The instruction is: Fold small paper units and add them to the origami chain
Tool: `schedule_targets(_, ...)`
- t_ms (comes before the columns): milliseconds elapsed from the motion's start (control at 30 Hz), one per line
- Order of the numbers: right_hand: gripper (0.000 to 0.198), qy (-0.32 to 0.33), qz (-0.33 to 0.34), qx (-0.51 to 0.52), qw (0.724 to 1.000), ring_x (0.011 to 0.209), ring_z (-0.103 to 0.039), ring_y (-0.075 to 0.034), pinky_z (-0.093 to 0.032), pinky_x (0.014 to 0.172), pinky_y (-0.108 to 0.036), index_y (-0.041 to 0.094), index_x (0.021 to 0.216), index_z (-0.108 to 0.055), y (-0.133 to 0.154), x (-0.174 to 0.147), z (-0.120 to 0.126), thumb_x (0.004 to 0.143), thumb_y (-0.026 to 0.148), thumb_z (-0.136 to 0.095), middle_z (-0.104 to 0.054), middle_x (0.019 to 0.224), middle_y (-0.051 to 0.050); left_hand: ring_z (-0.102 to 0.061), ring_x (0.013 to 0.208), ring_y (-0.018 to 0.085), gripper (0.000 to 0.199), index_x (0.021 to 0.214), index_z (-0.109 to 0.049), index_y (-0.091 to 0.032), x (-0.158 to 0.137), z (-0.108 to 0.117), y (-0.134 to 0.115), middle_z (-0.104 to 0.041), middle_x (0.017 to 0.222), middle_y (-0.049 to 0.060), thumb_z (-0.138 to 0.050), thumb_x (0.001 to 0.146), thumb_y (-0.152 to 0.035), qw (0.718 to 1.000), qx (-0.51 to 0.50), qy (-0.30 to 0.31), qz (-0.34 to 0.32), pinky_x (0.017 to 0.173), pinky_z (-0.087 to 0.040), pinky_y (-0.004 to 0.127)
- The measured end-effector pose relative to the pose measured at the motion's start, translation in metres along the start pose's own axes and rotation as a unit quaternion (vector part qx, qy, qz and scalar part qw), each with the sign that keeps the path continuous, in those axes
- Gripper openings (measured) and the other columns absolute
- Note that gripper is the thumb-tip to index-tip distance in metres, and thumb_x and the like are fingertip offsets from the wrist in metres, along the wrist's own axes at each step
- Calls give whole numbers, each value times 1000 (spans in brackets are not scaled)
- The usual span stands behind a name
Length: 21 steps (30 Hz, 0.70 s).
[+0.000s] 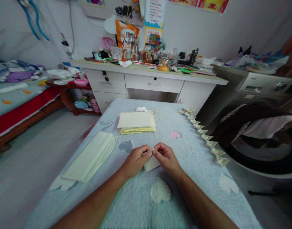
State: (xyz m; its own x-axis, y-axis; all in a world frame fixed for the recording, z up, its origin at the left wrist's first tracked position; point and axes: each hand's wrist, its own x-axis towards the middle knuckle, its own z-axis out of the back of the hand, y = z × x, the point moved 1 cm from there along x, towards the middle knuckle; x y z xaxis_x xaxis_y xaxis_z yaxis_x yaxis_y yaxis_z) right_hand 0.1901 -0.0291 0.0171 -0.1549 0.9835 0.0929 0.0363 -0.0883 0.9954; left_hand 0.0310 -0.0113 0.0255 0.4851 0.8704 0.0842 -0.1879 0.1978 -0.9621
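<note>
Between my two hands is a partly folded sheet of pale paper, low over the cloth-covered table. My left hand pinches its upper edge from the left. My right hand pinches the same edge from the right, thumbs nearly meeting. Part of the paper is hidden behind my fingers. Beyond my hands lies a stack of cream and yellow paper. To the left rests a longer pile of pale green-white sheets. Along the right side runs a row of folded paper pieces, pointed in shape.
The table wears a light blue patterned cloth. A white desk crowded with jars and packets stands behind it. At right is a washing machine with clothes in its opened door. A bed lies at left.
</note>
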Motion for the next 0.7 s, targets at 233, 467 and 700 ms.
schedule_targets(233, 29, -23, -21, 8, 999, 54, -37, -8, -29, 49, -20, 19, 77, -49, -4, 2, 7, 82, 44, -61, -43, 63, 5, -46, 63, 11, 27, 77, -57, -15, 3, 4, 4, -50, 66, -3, -52, 86, -40, 999, 2, -20, 24, 57, -35, 21)
schedule_targets(467, 28, -59, -15, -40, 997, 55, -38, -10, -29, 49, -21, 20, 77, -48, -5, 8, 14, 83, 45, -58, -43, 64, 5, -42, 57, 10, 27, 70, -55, -16, 8, 9, 12, -46, 60, -4, -55, 83, -39, 997, 22, -53, 54, 53, -30, 21)
schedule_targets(700, 24, -78, 0, -95, 992, 56, -41, -10, -31, 50, -21, 20, 79, -49, -7, 9, 19, 85, 42, -54, -45, 65, 4, -42, 56, 10, 24, 67, -55, -16, 8, 11, 11, -46, 59, -5, -55, 80, -36, 996, 42, -51, 51, 53, -30, 20)
